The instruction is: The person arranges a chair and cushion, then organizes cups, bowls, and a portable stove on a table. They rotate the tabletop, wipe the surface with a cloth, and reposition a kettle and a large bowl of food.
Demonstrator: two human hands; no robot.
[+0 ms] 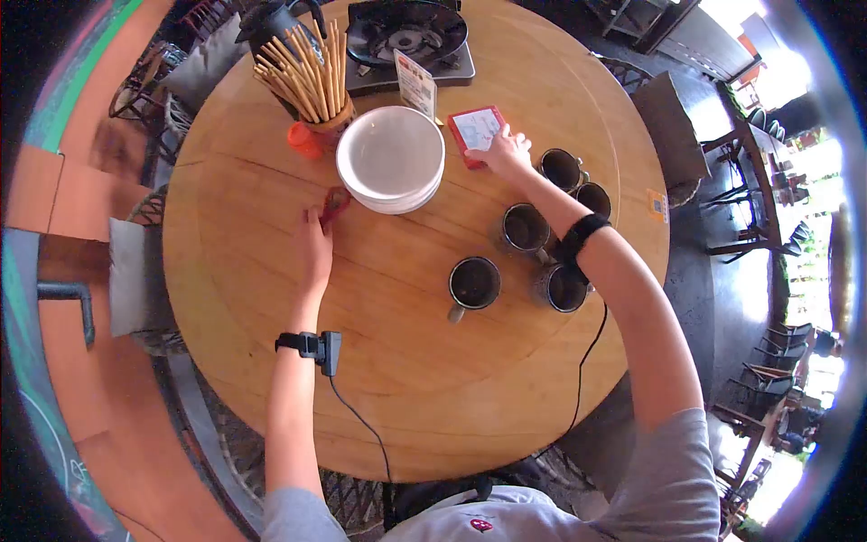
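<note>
On the round wooden table, my left hand [314,246] is closed on a small dark red object [335,202], just left of a stack of white bowls [391,155]. My right hand [508,155] has its fingers on the lower right part of a red box [476,129] with a pale top, which lies flat to the right of the bowls. Several dark mugs stand below and right of that box, the nearest to the hand being one mug [560,169]. Another mug [474,283] sits apart, nearer the table's middle.
A holder [333,121] full of wooden chopsticks [307,74] stands beyond the bowls, with an orange object [304,140] beside it. Behind are a portable stove [408,41], a dark kettle [268,27] and an upright card [415,86]. Cables hang from both wrist straps.
</note>
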